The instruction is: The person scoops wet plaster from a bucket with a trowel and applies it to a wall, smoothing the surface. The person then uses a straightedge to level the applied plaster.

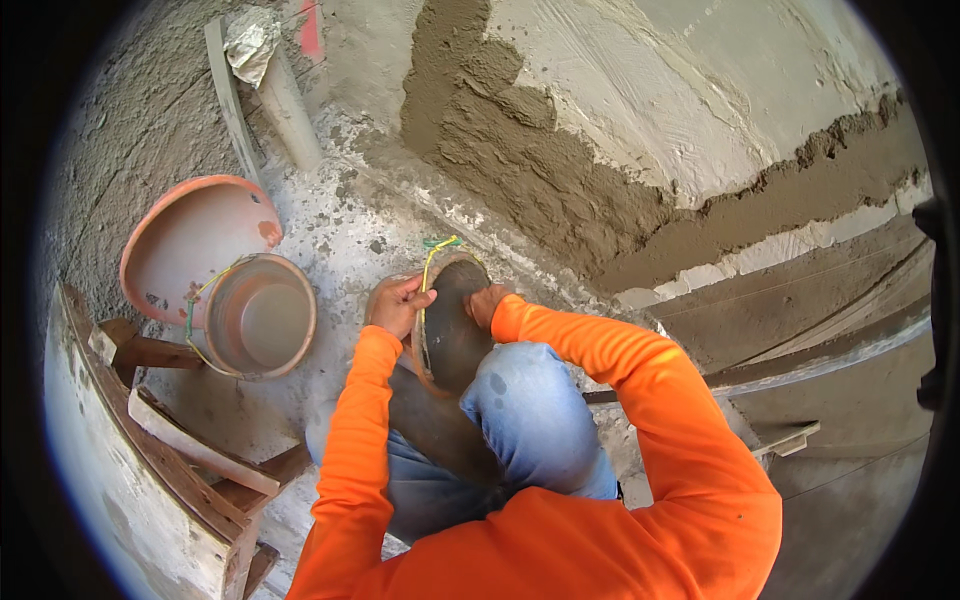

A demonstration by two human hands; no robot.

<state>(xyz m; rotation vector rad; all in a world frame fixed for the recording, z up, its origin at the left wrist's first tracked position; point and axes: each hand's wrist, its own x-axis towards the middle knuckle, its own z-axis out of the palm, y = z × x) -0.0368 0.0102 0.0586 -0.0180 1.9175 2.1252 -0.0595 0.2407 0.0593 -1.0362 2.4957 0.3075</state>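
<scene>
Between my knees a bucket (455, 330) with a pale orange rim leans tilted, its inside dark grey. A yellow and green cord (430, 262) is tied at its far rim and runs down the left side. My left hand (397, 304) is closed at the left rim, thumb and fingers pinched where the cord passes. At the opposite rim my right hand (485, 305) is closed on the bucket's edge, its fingertips partly hidden. To the left stands a second round bucket (300, 345) with a similar cord handle and greyish contents.
A large orange basin (165, 232) leans behind the second bucket. At lower left is a wooden frame (190, 440). A pale pipe (290, 115) with a wrapped end lies by a wooden strip (230, 95). Rough mortar (520, 150) covers part of the wall; a long straightedge (830, 355) is at right.
</scene>
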